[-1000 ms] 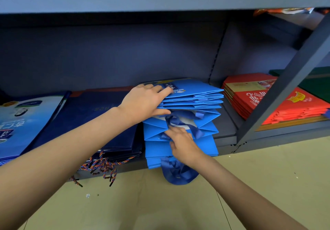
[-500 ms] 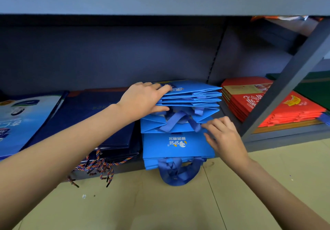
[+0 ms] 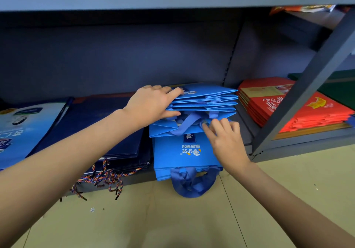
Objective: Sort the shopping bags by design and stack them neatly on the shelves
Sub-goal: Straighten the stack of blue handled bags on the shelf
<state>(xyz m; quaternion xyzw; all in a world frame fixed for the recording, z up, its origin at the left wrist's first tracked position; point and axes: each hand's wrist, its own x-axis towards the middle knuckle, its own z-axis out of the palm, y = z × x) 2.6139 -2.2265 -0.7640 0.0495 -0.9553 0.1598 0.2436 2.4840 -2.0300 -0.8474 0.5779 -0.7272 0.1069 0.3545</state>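
Our right hand (image 3: 226,142) reaches into the gap in the blue bags (image 3: 192,151), its fingers curled at a ribbon handle (image 3: 184,126) that spills out between the layers; whether they pinch it or only push it we cannot tell. We judge the aim is to tuck the ribbon in so the pile can close flat. Our left hand (image 3: 151,106) grips the upper part of the pile, fingers spread over the top bag and thumb under a lower fold, lifting those bags to keep the gap open for the right hand.

The blue pile sits on the lowest shelf (image 3: 288,145), its front edge overhanging, with more ribbon loops (image 3: 192,186) hanging down to the floor (image 3: 172,219). In the lifted part we count about five folded edges; the bags beneath are too tight to count.

Four piles show on this shelf, each of one design: the blue one, a navy pile (image 3: 107,124) just beside it on the left with braided cords (image 3: 103,178) dangling, a pale printed pile (image 3: 25,126) at far left, and a red pile (image 3: 284,109) to the right, behind the slanted brace (image 3: 307,86).
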